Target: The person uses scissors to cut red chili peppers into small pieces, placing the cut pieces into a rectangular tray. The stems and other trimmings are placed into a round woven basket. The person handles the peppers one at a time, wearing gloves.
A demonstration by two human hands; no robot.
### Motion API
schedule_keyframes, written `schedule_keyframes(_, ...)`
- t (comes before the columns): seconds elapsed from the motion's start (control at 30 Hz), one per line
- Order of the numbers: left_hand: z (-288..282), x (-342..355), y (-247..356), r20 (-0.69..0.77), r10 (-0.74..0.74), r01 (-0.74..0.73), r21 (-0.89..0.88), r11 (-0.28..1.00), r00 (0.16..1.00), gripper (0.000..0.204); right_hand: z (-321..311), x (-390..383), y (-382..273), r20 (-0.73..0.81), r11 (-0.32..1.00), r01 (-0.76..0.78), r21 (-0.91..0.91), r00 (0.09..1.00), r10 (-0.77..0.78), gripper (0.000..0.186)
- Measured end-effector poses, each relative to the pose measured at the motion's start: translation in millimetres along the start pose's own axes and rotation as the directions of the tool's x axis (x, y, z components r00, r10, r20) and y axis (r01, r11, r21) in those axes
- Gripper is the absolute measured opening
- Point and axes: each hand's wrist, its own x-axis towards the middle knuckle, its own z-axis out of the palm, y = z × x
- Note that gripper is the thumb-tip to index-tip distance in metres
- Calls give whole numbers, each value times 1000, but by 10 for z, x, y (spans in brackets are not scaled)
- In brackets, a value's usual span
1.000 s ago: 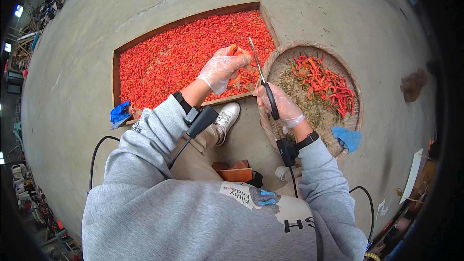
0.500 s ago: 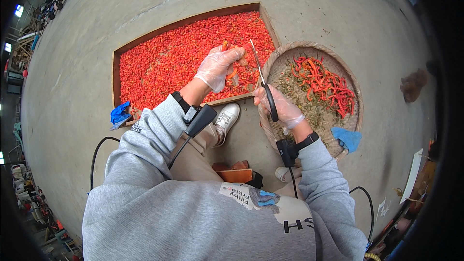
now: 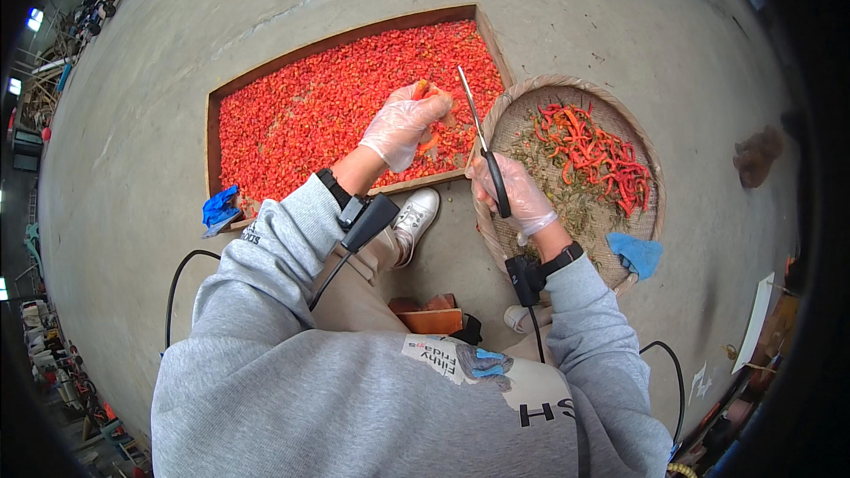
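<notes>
My left hand (image 3: 397,131), in a clear plastic glove, is closed over the wooden tray's right half. It grips a red chili pepper (image 3: 421,87), whose orange-red end pokes out above the fingers; much of it is hidden. Just to the right, my gloved right hand (image 3: 521,195) holds a pair of scissors (image 3: 497,184) by the black handles. Their blades point up and away, apart from the left hand. Beneath my left hand, chopped red chilies (image 3: 328,88) cover the tray (image 3: 212,137).
Whole red chilies (image 3: 589,150) and green stems (image 3: 575,199) lie in a round woven basket (image 3: 657,164) on the right. A blue cloth (image 3: 636,254) hangs over its rim. Blue material (image 3: 220,206) sits at the tray's near-left corner. Between my feet stands an orange-brown object (image 3: 431,319).
My left hand has shifted slightly, and the pepper in its fingers sits a little differently. The scissors have moved only slightly in my right hand.
</notes>
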Motion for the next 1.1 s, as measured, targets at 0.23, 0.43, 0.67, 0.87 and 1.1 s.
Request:
schedule_keyframes(0.23,28,-10,29,-54,-33,35,31,999,998,24,24,10,66,25,983,152,-98,988,-151,19)
schedule_keyframes(0.43,69,-44,52,13,9,-11,143,990,1000,22,0,27,51,45,991,132,-32,990,-130,17)
schedule_keyframes(0.67,-98,54,2,62,123,-134,232,963,990,24,53,-32,-61,-7,999,-21,31,1000,21,19)
schedule_keyframes(0.87,-30,6,43,-81,-132,98,-336,937,988,47,91,4,7,31,986,161,-54,987,-159,18)
schedule_keyframes(1.1,9,14,71,-145,-120,85,-225,971,982,57,49,-63,-109,98,997,-37,-71,994,44,20)
